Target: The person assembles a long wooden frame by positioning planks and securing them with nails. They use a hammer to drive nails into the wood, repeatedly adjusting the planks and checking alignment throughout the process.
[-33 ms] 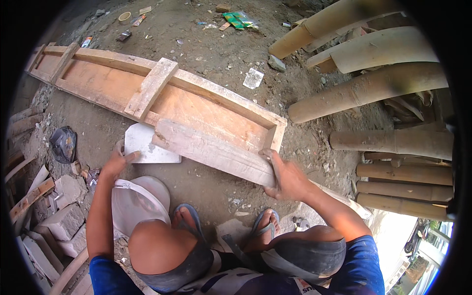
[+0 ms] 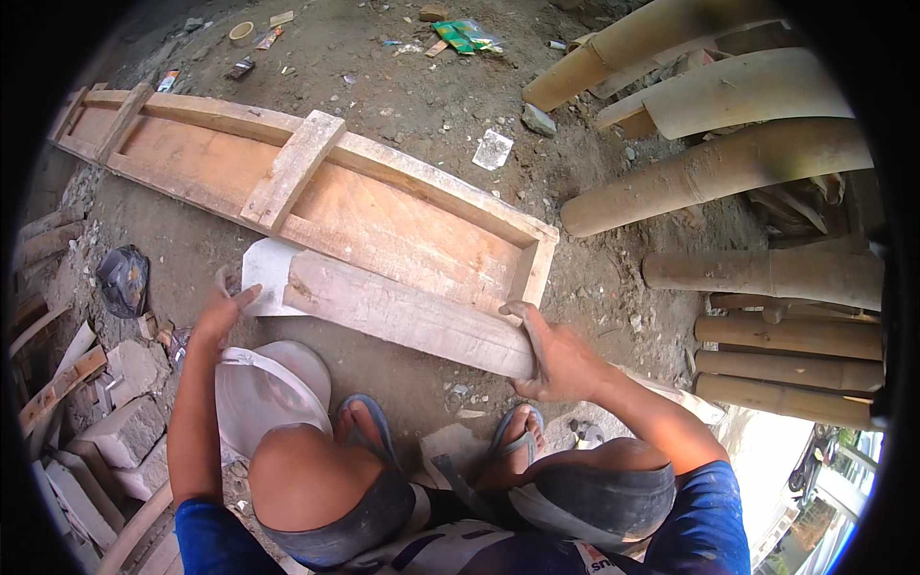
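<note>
My right hand [image 2: 554,356] is closed around the right end of a short, pale, dusty wooden plank [image 2: 402,311], thumb on the far side. The plank lies slantwise in front of a long wooden frame [image 2: 287,172] with an orange-brown panel and crosspieces. Its left end overlaps a flat white sheet [image 2: 267,273] with clipped corners. At that sheet's left edge, my left hand [image 2: 223,305] pinches it, with the thumb on top and the other fingers partly hidden.
A pale bucket [image 2: 259,393] lies tipped beside my left knee. Broken blocks and wood scraps [image 2: 125,431] pile up at the left, near a black plastic bag [image 2: 124,281]. Thick bamboo poles [image 2: 719,177] jut in from the right. Litter [image 2: 468,38] and stones dot the dirt ground.
The plank has shifted toward me and slightly left with my right hand, away from the frame's near edge. It now covers part of the white sheet. My left hand has barely moved.
</note>
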Action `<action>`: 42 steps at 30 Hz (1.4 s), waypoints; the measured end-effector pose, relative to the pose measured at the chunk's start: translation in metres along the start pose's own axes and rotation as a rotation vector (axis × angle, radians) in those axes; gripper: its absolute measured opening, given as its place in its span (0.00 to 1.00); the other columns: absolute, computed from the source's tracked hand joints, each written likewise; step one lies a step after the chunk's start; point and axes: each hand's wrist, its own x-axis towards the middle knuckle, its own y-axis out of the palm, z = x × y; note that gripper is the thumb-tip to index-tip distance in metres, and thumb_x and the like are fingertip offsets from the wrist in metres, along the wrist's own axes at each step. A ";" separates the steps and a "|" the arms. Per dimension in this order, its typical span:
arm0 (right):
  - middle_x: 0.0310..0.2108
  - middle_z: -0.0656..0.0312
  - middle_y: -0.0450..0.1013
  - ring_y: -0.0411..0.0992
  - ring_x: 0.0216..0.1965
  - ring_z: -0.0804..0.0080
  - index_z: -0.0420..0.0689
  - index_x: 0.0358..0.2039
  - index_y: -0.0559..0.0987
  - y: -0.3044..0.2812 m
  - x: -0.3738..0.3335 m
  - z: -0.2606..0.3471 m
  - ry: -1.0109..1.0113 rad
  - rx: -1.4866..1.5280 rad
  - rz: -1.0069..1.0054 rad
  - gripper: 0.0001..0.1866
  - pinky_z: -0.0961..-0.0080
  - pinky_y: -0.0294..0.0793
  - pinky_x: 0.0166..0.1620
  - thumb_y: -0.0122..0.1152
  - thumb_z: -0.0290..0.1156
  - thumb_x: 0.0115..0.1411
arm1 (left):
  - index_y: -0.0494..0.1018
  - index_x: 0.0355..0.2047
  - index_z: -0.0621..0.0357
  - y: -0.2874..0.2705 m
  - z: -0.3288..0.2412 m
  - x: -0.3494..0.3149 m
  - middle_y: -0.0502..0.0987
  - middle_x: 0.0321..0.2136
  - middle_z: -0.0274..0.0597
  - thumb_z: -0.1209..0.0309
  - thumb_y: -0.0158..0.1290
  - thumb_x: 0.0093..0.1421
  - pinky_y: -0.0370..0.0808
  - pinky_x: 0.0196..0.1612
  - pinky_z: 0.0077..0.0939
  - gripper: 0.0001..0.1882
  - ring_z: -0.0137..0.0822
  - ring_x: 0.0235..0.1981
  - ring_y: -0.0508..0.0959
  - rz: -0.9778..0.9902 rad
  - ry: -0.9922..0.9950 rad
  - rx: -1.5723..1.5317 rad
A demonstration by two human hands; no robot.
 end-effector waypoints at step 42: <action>0.35 0.35 0.78 0.78 0.41 0.34 0.33 0.37 0.73 -0.030 -0.035 0.148 -0.011 -0.535 -0.215 0.25 0.49 0.77 0.48 0.78 0.36 0.49 | 0.77 0.55 0.70 0.043 0.017 0.045 0.83 0.52 0.55 0.80 0.79 0.36 0.80 0.56 0.39 0.42 0.44 0.52 0.84 0.196 -0.113 -0.040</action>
